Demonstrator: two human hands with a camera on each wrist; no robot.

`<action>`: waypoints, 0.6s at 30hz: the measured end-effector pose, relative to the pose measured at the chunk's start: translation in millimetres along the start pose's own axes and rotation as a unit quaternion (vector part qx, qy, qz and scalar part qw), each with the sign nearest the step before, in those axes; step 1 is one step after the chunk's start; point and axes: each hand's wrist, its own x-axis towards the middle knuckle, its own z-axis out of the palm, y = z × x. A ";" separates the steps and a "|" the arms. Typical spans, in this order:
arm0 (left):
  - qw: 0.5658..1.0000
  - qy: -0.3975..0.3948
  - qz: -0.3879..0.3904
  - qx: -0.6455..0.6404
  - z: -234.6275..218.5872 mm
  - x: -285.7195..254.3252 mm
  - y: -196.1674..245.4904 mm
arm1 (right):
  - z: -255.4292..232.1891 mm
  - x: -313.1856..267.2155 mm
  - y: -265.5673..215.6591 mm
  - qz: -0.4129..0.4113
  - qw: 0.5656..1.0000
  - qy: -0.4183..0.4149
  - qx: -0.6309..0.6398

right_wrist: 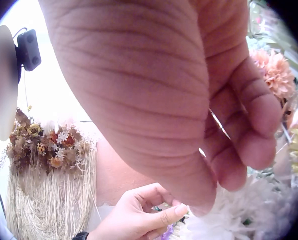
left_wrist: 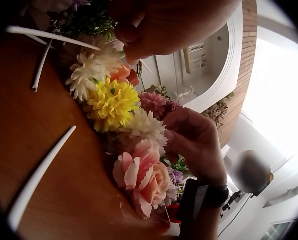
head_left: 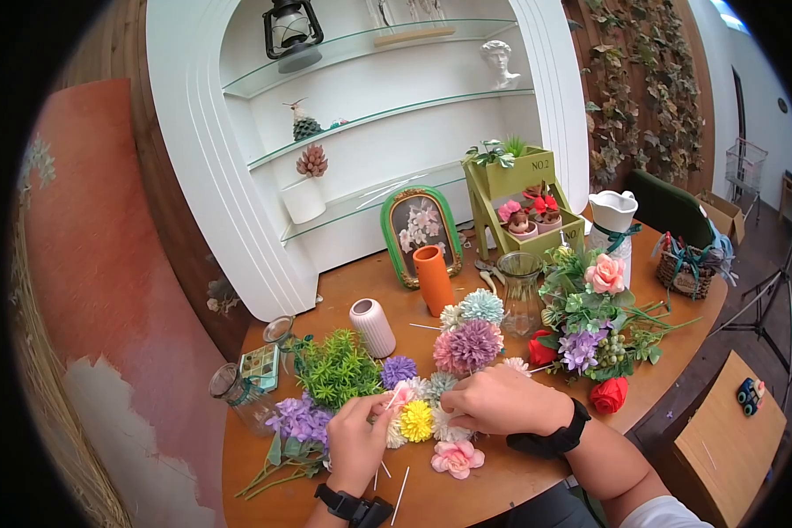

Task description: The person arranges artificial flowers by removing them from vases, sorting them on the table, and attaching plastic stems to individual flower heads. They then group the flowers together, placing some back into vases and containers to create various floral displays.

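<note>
Thumb and forefinger of my left hand (head_left: 357, 443) pinch a thin white stick (head_left: 395, 398) over a group of artificial flower heads. My right hand (head_left: 509, 400) has its fingers curled at a white flower head (left_wrist: 143, 131), gripping it by its edge in the left wrist view. Between the hands lies a yellow pompom flower (head_left: 416, 421), with cream and pale blue heads around it. A pink rose head (head_left: 457, 458) lies in front of them on the table. Behind the hands are a purple pompom flower (head_left: 399, 372) and a larger mauve one (head_left: 468, 345).
Green foliage (head_left: 336, 368) and lilac flowers (head_left: 301, 421) lie on the left near glass jars. Behind stand a pink ribbed vase (head_left: 373, 327), an orange vase (head_left: 433, 282) and a glass vase (head_left: 521, 295). A mixed bouquet (head_left: 594, 317) lies right. Loose white sticks (head_left: 400, 495) lie in front.
</note>
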 end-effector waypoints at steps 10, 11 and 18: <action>0.984 -0.146 -0.034 -0.100 -8.8 -1.2 3.2 | -0.6 -0.3 0.1 0.016 1.000 0.006 -0.004; 0.981 -0.167 -0.032 -0.091 -10.1 -1.0 6.1 | -1.4 -0.5 -0.8 0.019 1.000 0.008 -0.006; 0.980 -0.177 0.023 -0.083 -7.7 -0.3 2.8 | -0.8 -0.5 -0.2 0.012 1.000 0.020 -0.012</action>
